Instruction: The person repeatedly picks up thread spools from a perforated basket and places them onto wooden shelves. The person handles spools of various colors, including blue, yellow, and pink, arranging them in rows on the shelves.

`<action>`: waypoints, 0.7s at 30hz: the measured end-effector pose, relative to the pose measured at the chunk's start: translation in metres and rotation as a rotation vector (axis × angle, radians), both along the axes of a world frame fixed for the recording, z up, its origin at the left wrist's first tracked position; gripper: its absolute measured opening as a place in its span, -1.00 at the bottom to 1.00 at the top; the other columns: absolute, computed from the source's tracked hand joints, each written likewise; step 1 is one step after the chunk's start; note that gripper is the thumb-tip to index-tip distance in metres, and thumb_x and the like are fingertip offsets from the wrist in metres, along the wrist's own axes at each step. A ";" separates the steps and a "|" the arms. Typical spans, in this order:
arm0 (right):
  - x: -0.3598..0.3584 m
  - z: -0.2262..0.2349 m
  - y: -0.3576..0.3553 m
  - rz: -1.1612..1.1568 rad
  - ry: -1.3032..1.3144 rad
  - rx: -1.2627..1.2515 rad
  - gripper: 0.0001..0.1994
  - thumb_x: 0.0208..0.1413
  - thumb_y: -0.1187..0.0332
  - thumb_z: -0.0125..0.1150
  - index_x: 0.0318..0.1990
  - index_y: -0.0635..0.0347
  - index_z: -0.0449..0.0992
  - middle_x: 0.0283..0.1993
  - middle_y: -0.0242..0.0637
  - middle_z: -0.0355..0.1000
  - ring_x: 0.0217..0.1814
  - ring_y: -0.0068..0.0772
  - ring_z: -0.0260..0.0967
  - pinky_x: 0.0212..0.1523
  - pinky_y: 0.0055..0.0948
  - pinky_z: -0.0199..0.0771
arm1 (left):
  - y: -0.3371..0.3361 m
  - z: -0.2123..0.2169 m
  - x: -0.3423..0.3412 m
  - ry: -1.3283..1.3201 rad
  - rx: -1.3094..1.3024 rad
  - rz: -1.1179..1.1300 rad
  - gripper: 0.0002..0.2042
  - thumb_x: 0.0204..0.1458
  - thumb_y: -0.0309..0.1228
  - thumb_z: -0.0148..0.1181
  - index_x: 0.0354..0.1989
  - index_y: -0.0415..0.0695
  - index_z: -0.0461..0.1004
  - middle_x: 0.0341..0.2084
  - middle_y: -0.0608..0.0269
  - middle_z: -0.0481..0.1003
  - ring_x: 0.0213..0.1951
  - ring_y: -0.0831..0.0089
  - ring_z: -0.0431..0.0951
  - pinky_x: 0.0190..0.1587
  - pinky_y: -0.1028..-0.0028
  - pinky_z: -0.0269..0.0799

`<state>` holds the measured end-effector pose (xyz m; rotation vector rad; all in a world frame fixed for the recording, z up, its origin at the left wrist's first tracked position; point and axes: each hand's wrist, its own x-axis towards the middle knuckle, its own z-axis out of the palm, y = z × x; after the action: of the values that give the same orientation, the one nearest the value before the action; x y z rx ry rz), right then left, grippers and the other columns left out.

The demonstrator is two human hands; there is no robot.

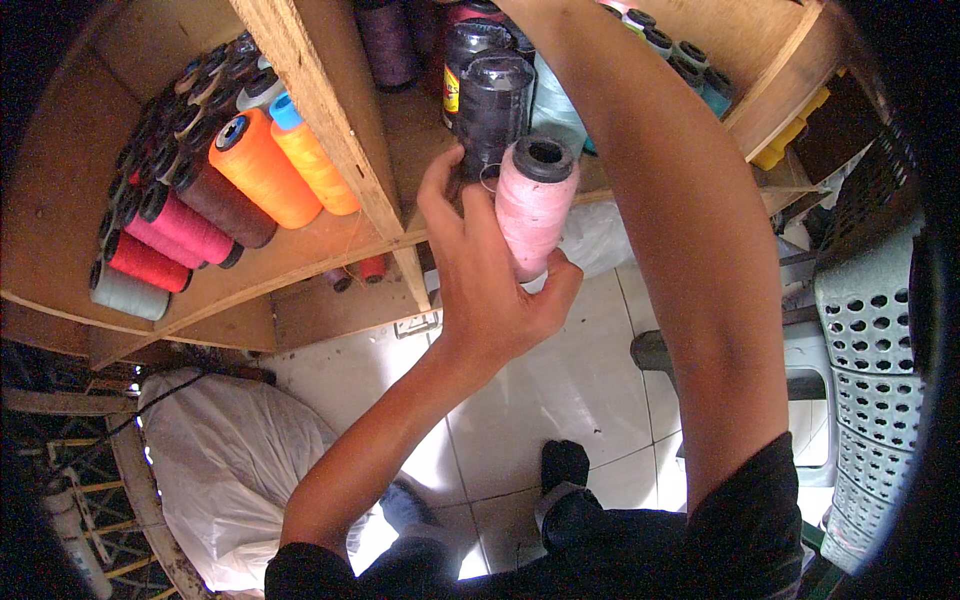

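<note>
Left hand (490, 270) fingers wrapped round pink thread cone (533, 205) at wooden shelf (330, 120) | right hand hidden, grip unclear | next probably needs steady slotting among spools

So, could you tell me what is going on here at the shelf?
A person stands at a wooden shelf stocked with thread cones. The left hand grips a pink thread cone at the front of the shelf, beside a black cone. The right arm reaches up into the upper part of the shelf, its hand out of view. Orange cones and red and pink ones lie in the left compartment. A white sack lies on the tiled floor below.
</note>
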<state>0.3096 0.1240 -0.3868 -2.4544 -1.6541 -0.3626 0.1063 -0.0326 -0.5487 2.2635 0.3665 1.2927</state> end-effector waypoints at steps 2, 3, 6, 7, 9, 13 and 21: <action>-0.010 0.006 -0.011 -0.046 0.077 0.038 -0.63 0.15 0.35 0.21 0.13 0.12 0.59 0.25 0.00 0.46 0.30 0.02 0.42 0.20 -0.13 0.51 | -0.001 0.000 0.000 -0.004 -0.003 0.002 -0.42 -0.21 -0.44 0.24 0.01 -0.48 0.22 0.17 -0.47 0.07 0.20 -0.36 0.18 0.28 -0.05 0.10; -0.013 0.007 -0.014 -0.069 0.116 0.057 -0.63 0.15 0.34 0.22 0.13 0.11 0.59 0.25 0.00 0.46 0.31 0.02 0.42 0.21 -0.12 0.51 | -0.001 0.000 0.001 -0.008 -0.006 0.003 -0.42 -0.21 -0.44 0.24 0.01 -0.48 0.22 0.17 -0.47 0.07 0.20 -0.36 0.17 0.28 -0.05 0.09; -0.019 0.004 -0.021 -0.105 0.079 0.158 -0.62 0.20 0.27 0.20 0.16 0.07 0.57 0.26 -0.03 0.46 0.34 -0.01 0.39 0.23 -0.10 0.50 | -0.001 0.001 0.000 -0.007 -0.014 0.009 -0.41 -0.22 -0.44 0.24 0.01 -0.49 0.21 0.17 -0.48 0.08 0.20 -0.37 0.17 0.28 -0.05 0.09; -0.021 0.002 -0.027 -0.076 0.093 0.218 -0.63 0.20 0.25 0.18 0.15 0.06 0.58 0.27 -0.03 0.45 0.35 -0.02 0.39 0.23 -0.10 0.49 | -0.001 0.001 0.000 -0.004 -0.016 0.012 -0.41 -0.21 -0.44 0.24 0.01 -0.49 0.21 0.17 -0.48 0.08 0.20 -0.37 0.17 0.28 -0.05 0.09; -0.035 0.001 -0.051 -0.022 0.118 0.339 -0.64 0.22 0.20 0.16 0.13 0.02 0.60 0.28 -0.05 0.45 0.36 -0.05 0.38 0.24 -0.09 0.48 | -0.001 0.002 -0.001 -0.017 -0.031 0.009 -0.42 -0.21 -0.44 0.24 0.00 -0.49 0.21 0.17 -0.48 0.07 0.20 -0.37 0.17 0.28 -0.05 0.09; 0.037 -0.013 0.032 0.109 -0.352 -0.118 -0.65 0.22 0.15 0.12 0.03 0.05 0.66 0.21 -0.02 0.49 0.28 -0.01 0.44 0.21 -0.08 0.49 | -0.003 0.001 0.003 -0.007 -0.020 0.001 -0.43 -0.20 -0.44 0.24 -0.01 -0.49 0.21 0.18 -0.48 0.06 0.20 -0.37 0.17 0.28 -0.06 0.08; -0.024 0.026 -0.045 -0.020 0.395 0.150 -0.63 0.12 0.27 0.14 -0.08 0.42 0.63 0.05 0.26 0.50 0.19 0.19 0.46 0.18 -0.09 0.50 | -0.001 0.002 -0.001 0.002 -0.025 0.008 -0.45 -0.20 -0.44 0.24 -0.03 -0.48 0.22 0.18 -0.46 0.06 0.20 -0.35 0.19 0.28 -0.05 0.10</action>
<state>0.2854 0.0785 -0.3613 -2.2519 -1.3855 0.0012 0.1052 -0.0331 -0.5469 2.2450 0.3906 1.2835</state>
